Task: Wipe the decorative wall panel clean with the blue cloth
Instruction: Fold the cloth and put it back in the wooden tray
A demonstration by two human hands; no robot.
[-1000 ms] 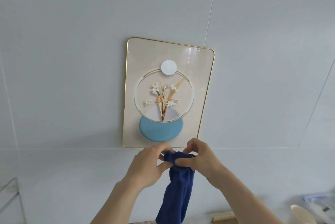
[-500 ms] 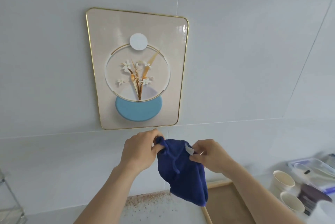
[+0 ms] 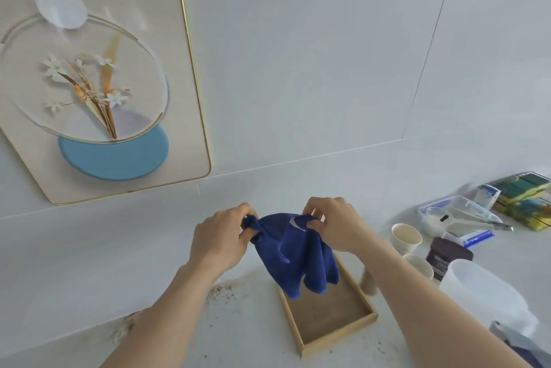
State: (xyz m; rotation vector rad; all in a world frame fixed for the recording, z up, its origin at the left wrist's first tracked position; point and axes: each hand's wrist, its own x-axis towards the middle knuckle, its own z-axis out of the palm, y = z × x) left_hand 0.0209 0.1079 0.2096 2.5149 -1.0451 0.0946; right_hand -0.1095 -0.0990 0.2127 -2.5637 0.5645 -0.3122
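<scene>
The decorative wall panel (image 3: 185,117) hangs on the white wall at the upper left; it has a gold rim, a flower motif inside a ring and a light blue disc. Its top and left side run out of frame. The blue cloth (image 3: 293,254) hangs in the air below and to the right of the panel, above a wooden tray. My left hand (image 3: 220,238) pinches the cloth's left corner. My right hand (image 3: 334,223) pinches its right top edge beside a small white label. The cloth is apart from the panel.
A shallow wooden tray (image 3: 337,338) lies on the white counter under the cloth. To the right stand two paper cups (image 3: 406,235), a dark jar (image 3: 447,257), a translucent white container (image 3: 483,293), a clear plastic box (image 3: 459,215) and packed sponges (image 3: 521,197). Brown crumbs (image 3: 222,293) dot the counter.
My view has swung down and right, so the panel has slid to the upper left. My hands have pulled apart and spread the cloth between them, lower and away from the panel.
</scene>
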